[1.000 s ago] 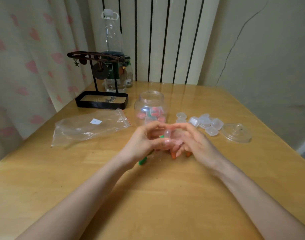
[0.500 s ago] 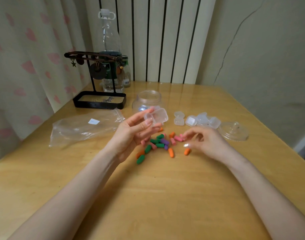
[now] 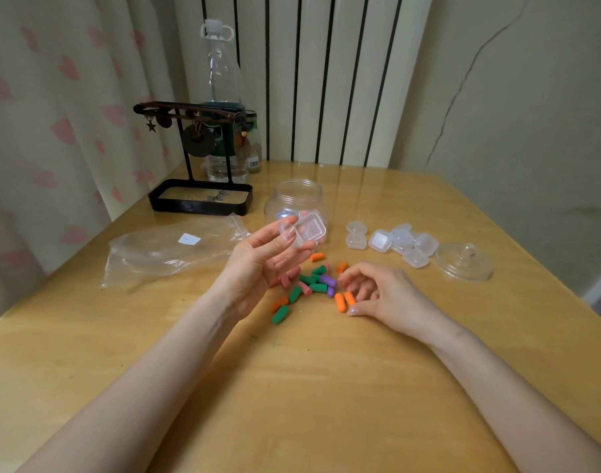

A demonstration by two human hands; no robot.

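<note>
Where nearest the curtain [image 3: 53, 131]: clear zip bag [image 3: 169, 249], lying flat on the bench [image 3: 326, 387], white label up.
Jewellery stand [image 3: 200, 199]: black tray base at the back left, just behind the bag; crossbar hung with small ornaments.
Bottle [image 3: 224, 80]: clear, tall, upright behind the stand.
Jar [image 3: 297, 199]: clear, lidless, upright to the right of the stand.
Left grip [image 3: 258, 264]: lifted off the bench, palm turned up and rightward, thumb and fingertips pinching the hinged box [image 3: 309, 230].
Hinged box: small, clear, flipped open, both halves side by side; held in the air in front of the jar, over the pile's far edge.
Pile of pieces [image 3: 312, 283]: capsule-shaped, green, pink, orange and purple, scattered on the bench between the two grips.
Orange pair [image 3: 343, 300]: side by side at the pile's right edge, just beside the right thumb tip.
Right grip [image 3: 384, 295]: resting on the bench, fingers loosely curled by the orange pair; cannot tell whether pinching one or only touching.
Spare boxes [image 3: 399, 242]: clear, closed, clustered beyond the right grip.
Glass lid [image 3: 464, 261]: knob up, flat on the bench, just right of the spare boxes.
</note>
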